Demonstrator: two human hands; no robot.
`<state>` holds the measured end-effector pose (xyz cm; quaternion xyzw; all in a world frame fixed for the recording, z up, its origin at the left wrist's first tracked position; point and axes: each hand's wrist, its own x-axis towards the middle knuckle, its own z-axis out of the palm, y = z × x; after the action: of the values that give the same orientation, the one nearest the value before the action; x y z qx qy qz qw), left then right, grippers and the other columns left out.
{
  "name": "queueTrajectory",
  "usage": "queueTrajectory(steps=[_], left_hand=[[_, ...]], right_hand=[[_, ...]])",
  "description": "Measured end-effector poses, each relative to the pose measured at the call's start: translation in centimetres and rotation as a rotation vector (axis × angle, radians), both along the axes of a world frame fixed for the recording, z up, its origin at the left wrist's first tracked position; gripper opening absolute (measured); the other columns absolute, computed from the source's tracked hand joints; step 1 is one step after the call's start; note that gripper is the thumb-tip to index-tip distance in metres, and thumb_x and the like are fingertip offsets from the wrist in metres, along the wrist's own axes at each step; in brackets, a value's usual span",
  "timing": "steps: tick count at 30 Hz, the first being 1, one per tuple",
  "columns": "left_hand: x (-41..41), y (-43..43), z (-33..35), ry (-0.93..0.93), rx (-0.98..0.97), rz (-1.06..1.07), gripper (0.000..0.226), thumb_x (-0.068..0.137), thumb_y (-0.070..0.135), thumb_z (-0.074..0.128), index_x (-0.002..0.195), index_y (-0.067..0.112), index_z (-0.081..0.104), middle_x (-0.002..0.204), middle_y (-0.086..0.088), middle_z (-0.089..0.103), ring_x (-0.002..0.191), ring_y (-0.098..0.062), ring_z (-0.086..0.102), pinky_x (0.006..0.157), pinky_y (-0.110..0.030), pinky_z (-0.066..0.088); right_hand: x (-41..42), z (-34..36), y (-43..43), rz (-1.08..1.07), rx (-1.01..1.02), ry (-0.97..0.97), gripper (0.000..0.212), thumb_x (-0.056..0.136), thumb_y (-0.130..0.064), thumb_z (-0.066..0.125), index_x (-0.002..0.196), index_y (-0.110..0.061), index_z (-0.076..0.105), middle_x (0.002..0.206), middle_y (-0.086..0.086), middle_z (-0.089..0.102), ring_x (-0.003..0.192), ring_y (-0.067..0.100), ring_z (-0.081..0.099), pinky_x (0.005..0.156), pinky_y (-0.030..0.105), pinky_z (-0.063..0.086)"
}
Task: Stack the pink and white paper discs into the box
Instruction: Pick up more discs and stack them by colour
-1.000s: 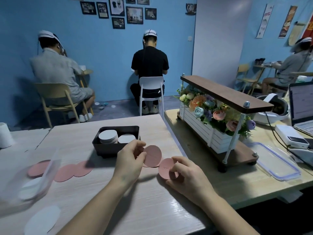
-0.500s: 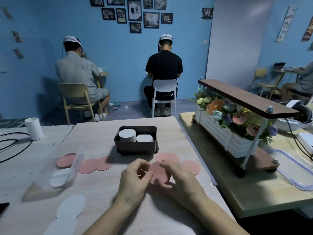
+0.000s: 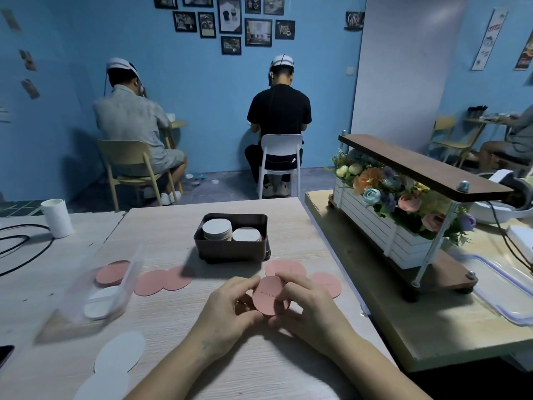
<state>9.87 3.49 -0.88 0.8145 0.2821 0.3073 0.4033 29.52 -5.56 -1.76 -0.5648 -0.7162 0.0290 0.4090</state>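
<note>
Pink round paper discs, how many I cannot tell, are pinched at the rim between the fingertips of the left hand and right hand, near the dark brown rectangular box. The box holds only two stacks of white paper discs. Loose pink discs and loose white discs lie on the pale wooden table, so much remains. Half a second ago the pinched discs lay flatter; now they tilt up.

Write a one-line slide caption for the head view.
Left hand and right hand hold a pink disc in front of the dark box, which already holds two white stacks.
</note>
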Motion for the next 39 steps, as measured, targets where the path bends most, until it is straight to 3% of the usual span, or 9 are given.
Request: queueTrajectory(steps=[5,11,16,19,21,25,33,36,39], left_hand=[[1.2,0.0,-0.4,-0.033,-0.024,-0.013,0.073,0.072,0.003,0.083,0.127,0.046,0.063,0.109,0.018,0.064,0.087,-0.011,0.068,0.082,-0.023,0.055],[2.5,0.8,-0.2,-0.005,-0.124,-0.132,0.055,0.078,0.008,0.075,0.118,0.045,0.069,0.109,0.014,0.065,0.078,-0.010,0.066,0.074,-0.025,0.054],[4.5,3.1,-0.3,0.260,0.203,0.047,0.034,0.088,0.026,0.057,0.119,0.037,0.063,0.115,0.024,0.063,0.093,0.001,0.061,0.087,-0.030,0.053],[6.9,3.0,0.2,0.373,0.328,0.053,0.040,0.090,0.040,0.057,0.129,0.035,0.054,0.125,0.022,0.055,0.103,0.002,0.060,0.092,-0.032,0.052],[8.6,3.0,0.5,0.470,0.374,0.066,0.052,0.088,0.054,0.054,0.135,0.033,0.046,0.133,0.016,0.051,0.116,-0.010,0.058,0.092,-0.036,0.051],[11.1,3.0,0.7,0.621,0.395,0.083,0.061,0.084,0.064,0.052,0.133,0.028,0.042,0.132,0.007,0.054,0.117,-0.021,0.057,0.088,-0.039,0.049],[10.3,3.2,0.5,0.396,0.348,0.110,0.079,0.076,0.061,0.066,0.144,0.029,0.038,0.139,0.009,0.054,0.123,-0.015,0.055,0.099,-0.036,0.050],[8.1,2.6,0.4,0.257,0.349,0.151,0.082,0.071,0.064,0.066,0.141,0.029,0.042,0.131,0.011,0.057,0.117,-0.011,0.057,0.096,-0.034,0.052],[5.6,1.8,0.5,0.195,0.447,0.155,0.083,0.069,0.067,0.068,0.139,0.029,0.047,0.125,0.016,0.059,0.110,-0.006,0.058,0.090,-0.033,0.054]], right_hand=[[0.9,0.0,-0.2,-0.018,-0.027,-0.045,0.029,0.072,-0.029,0.083,0.088,-0.026,0.058,0.126,-0.013,0.059,0.092,-0.013,0.051,0.076,0.012,0.046],[2.3,-0.5,-0.6,-0.085,0.020,-0.098,0.029,0.078,-0.037,0.078,0.073,-0.018,0.057,0.108,-0.011,0.064,0.078,0.010,0.057,0.063,0.032,0.051],[4.0,-0.1,-1.4,-0.197,0.041,-0.066,0.030,0.076,-0.038,0.080,0.072,-0.016,0.059,0.101,-0.010,0.064,0.075,0.010,0.057,0.061,0.031,0.051],[5.4,0.1,-2.3,-0.295,0.062,-0.044,0.033,0.072,-0.034,0.083,0.070,-0.018,0.055,0.101,-0.013,0.063,0.070,0.007,0.057,0.061,0.027,0.052],[6.0,0.3,-2.9,-0.322,0.070,-0.037,0.033,0.071,-0.029,0.085,0.069,-0.017,0.054,0.102,-0.012,0.063,0.069,0.008,0.058,0.062,0.026,0.052],[6.6,0.6,-3.5,-0.338,0.079,-0.056,0.030,0.073,-0.039,0.076,0.069,-0.019,0.054,0.105,-0.010,0.064,0.071,0.009,0.059,0.063,0.025,0.051],[7.6,0.1,-3.6,-0.342,0.014,-0.063,0.032,0.071,-0.046,0.075,0.070,-0.022,0.054,0.108,-0.015,0.062,0.076,0.009,0.062,0.066,0.029,0.054],[7.4,0.2,-3.4,-0.339,-0.036,-0.066,0.032,0.069,-0.051,0.070,0.070,-0.024,0.053,0.107,-0.015,0.063,0.085,0.010,0.064,0.070,0.030,0.054],[6.1,0.2,-2.7,-0.279,-0.037,-0.084,0.030,0.070,-0.042,0.076,0.071,-0.022,0.054,0.100,-0.014,0.062,0.076,0.009,0.059,0.063,0.028,0.053]])
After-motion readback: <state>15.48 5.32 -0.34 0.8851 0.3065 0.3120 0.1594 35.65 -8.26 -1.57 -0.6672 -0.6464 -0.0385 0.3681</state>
